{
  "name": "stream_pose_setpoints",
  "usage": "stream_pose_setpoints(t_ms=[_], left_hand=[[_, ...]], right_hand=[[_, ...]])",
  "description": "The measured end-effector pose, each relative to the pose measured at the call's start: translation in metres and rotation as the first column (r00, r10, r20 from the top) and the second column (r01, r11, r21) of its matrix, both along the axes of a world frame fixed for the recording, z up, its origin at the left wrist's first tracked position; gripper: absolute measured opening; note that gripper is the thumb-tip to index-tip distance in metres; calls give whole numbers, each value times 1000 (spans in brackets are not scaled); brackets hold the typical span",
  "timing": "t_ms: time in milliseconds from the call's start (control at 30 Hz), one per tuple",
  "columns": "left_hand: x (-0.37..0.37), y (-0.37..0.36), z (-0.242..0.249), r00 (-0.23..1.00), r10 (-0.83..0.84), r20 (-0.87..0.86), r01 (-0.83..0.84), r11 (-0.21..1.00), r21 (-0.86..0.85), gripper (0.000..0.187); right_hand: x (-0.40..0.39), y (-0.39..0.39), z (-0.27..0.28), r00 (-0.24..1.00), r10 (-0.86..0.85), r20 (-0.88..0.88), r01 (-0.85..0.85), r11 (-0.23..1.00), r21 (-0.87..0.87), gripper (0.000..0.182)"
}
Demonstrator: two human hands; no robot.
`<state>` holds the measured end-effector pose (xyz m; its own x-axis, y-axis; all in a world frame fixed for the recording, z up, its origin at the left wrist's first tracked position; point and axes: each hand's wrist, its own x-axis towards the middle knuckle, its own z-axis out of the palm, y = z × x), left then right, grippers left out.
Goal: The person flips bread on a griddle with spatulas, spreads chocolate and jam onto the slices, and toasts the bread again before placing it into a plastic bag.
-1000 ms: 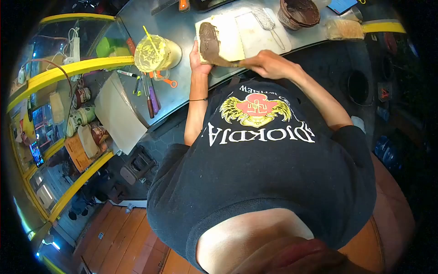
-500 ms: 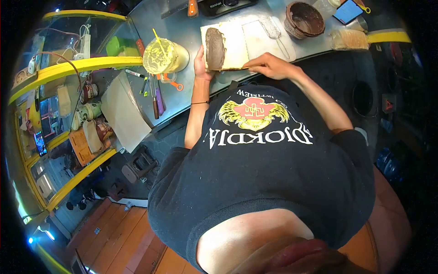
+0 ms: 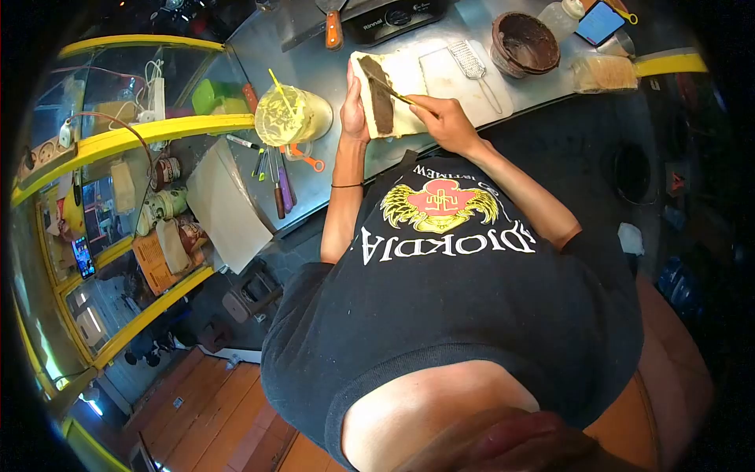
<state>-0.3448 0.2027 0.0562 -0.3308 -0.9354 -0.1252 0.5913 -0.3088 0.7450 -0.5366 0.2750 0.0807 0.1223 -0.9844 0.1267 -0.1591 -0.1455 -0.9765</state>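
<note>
A slab of pale bread (image 3: 407, 121) lies opened out on the metal counter, a strip of dark brown spread (image 3: 381, 106) along its left part. My left hand (image 3: 355, 110) is wrapped against the bread's left edge, tilting that side up a little. Closed round the handle of a thin spreading knife (image 3: 393, 94), my right hand (image 3: 447, 122) is over the bread's middle, and the blade rests on the brown spread. To the right a grater (image 3: 469, 63) lies on a white board (image 3: 440, 64).
Left of the bread stands a tub of pale yellow spread (image 3: 292, 115), with knives (image 3: 281, 185) beside it. A brown-smeared pot (image 3: 524, 45), a clear bottle (image 3: 561, 17), a phone (image 3: 601, 21) and wrapped bread (image 3: 604, 73) are at the right. A stove (image 3: 393, 22) sits behind.
My right hand has moved from the bread's lower edge up and left over it, the knife now on the spread. The bread's left side is tilted up more, and the view has shifted slightly.
</note>
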Motion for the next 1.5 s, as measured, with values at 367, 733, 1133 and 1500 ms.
stream_pose_setpoints(t_ms=[367,733,1133,1500], left_hand=[[26,-5,-35,939,-81,-335,162,961,222,50],[27,19,-55,907,70,-414,53,960,276,50],[27,16,-56,934,69,-350,54,942,330,49],[32,14,-56,905,49,-424,112,931,347,50]], right_hand=[[-33,-3,-8,902,355,-244,-377,925,-50,27],[-53,-53,3,833,516,-199,-458,846,275,31],[-41,47,-3,866,371,-334,-410,911,-50,27],[-51,47,-12,946,160,-282,-225,950,-215,25]])
